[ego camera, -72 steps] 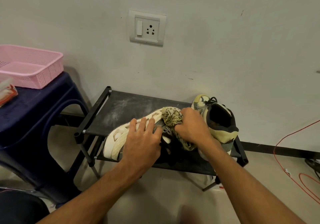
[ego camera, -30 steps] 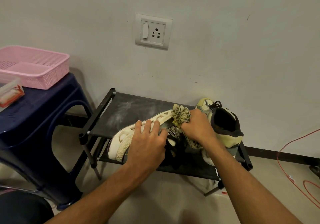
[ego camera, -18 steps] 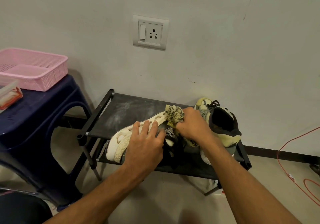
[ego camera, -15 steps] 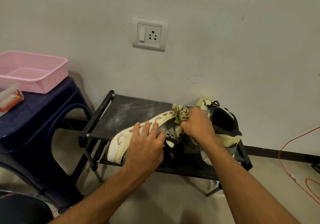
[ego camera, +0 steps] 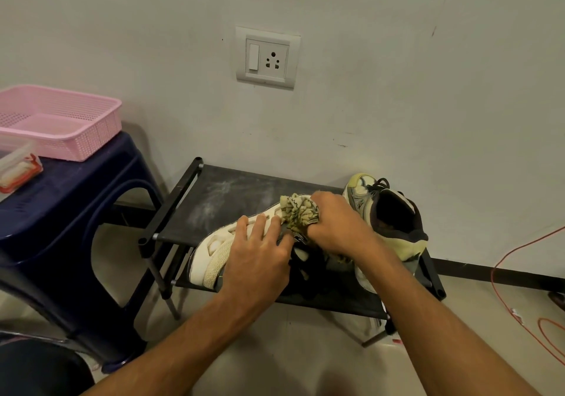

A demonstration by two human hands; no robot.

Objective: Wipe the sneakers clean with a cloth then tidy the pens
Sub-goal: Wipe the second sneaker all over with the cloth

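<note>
My left hand, fingers extended, presses flat on the tipped sneaker on the rack. My right hand grips the bunched cloth against it. The second sneaker stands just beside.

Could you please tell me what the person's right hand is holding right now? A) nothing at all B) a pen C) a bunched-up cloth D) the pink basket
C: the right hand has its grip curled round the cloth, pressing it against the sneaker that lies tipped on its side.
</note>
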